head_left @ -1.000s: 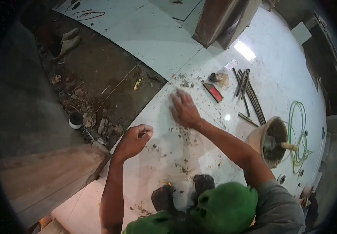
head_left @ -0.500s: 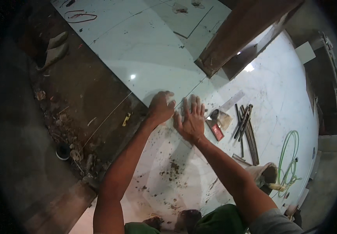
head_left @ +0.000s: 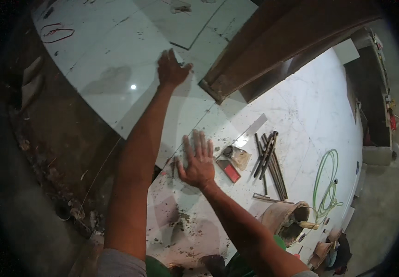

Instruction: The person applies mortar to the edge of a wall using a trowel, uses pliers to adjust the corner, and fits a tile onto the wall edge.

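Observation:
My left hand [head_left: 172, 71] reaches far forward over a large white floor tile [head_left: 116, 51], its thumb spread away from the fingers. A small pale patch shows between thumb and fingers; I cannot tell whether it is an object. Nearer to me, my right hand [head_left: 198, 166] rests palm down with fingers spread, beside the thin joint between tiles. Just right of it lie a red-faced block [head_left: 230, 171] and a clear plastic bag [head_left: 240, 158] with brownish contents.
A brown wooden post [head_left: 255, 51] stands ahead right. Several metal rods [head_left: 273, 166], a bucket [head_left: 278, 214] and a coiled green hose [head_left: 324, 184] lie to the right. Bare brown ground [head_left: 70, 129] with rubble borders the tiles on the left. Dark crumbs dot the tile near my knees.
My left hand has moved forward, away from the tile joint and from my right hand. My right hand stays flat near the joint. The whole view has shifted.

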`<state>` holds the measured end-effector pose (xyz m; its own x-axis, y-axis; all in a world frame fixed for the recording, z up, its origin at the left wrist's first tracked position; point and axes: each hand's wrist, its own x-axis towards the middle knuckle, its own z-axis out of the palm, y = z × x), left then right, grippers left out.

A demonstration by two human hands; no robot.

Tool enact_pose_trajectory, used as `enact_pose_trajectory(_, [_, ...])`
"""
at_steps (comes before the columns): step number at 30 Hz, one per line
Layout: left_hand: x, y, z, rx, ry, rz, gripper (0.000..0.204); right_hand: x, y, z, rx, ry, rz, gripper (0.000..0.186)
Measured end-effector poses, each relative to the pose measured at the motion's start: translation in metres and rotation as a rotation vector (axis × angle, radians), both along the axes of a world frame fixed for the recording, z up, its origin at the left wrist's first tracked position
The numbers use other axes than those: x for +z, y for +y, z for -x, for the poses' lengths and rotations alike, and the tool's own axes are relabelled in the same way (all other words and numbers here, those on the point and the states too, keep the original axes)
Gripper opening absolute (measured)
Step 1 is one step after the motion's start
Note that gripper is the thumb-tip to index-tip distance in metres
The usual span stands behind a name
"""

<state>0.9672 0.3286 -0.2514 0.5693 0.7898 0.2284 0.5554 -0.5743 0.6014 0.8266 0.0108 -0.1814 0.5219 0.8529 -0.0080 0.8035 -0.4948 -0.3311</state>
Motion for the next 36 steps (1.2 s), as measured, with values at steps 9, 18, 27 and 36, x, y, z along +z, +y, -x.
enact_pose_trajectory(9, [0.023,-0.001,-0.070,0.107,0.116,-0.009,0.101,-0.007,-0.016,-0.020,-0.025,0.041,0.127,0.080])
enact_pose_trajectory(18, [0.028,0.000,-0.047,0.147,-0.094,-0.045,0.090,0.001,-0.005,-0.016,-0.011,0.052,0.097,0.082])
enact_pose_trajectory(27, [0.096,-0.059,0.095,-0.064,-0.507,1.135,0.078,-0.003,-0.013,-0.012,-0.040,0.015,0.079,0.080])
enact_pose_trajectory(36, [0.135,-0.093,0.248,-0.004,-0.512,1.266,0.042,-0.002,-0.016,-0.005,-0.041,-0.027,0.003,0.077])
